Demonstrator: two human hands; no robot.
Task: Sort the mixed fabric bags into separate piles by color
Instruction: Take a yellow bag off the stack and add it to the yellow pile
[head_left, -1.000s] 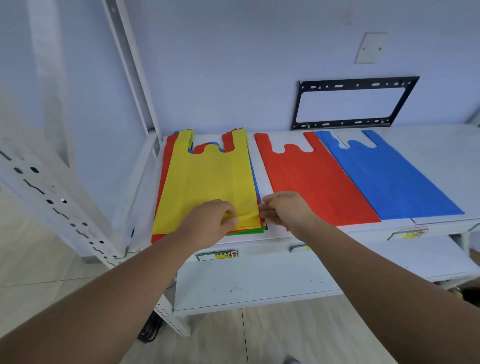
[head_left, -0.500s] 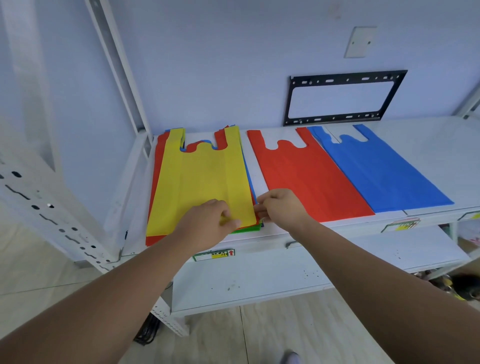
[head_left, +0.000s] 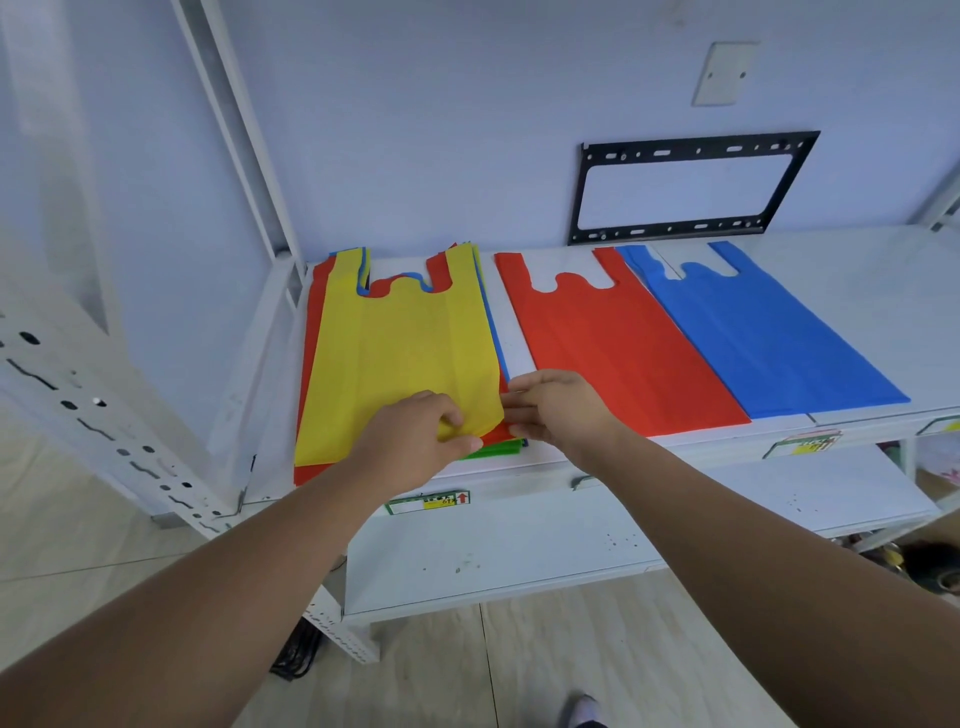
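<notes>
A mixed stack of fabric bags lies at the left of the white shelf (head_left: 857, 270), with a yellow bag (head_left: 405, 358) on top and red, blue and green edges (head_left: 493, 449) showing under it. My left hand (head_left: 415, 447) pinches the yellow bag's near right corner, which is lifted and creased. My right hand (head_left: 556, 410) rests at the stack's right edge, fingers touching the layers below that corner. A single red bag (head_left: 613, 348) lies flat in the middle of the shelf. A blue bag (head_left: 753, 332) lies flat to its right, slightly overlapped by the red one.
A white perforated upright (head_left: 93, 415) and slanted rack posts stand at the left. A black metal bracket (head_left: 691, 187) hangs on the wall behind the shelf. A lower white shelf (head_left: 571, 535) sits beneath. My foot (head_left: 584, 709) shows on the tiled floor.
My left hand has closed on the yellow bag's near corner and lifted it slightly. My right hand stays at the stack's edge. The view has shifted a little.
</notes>
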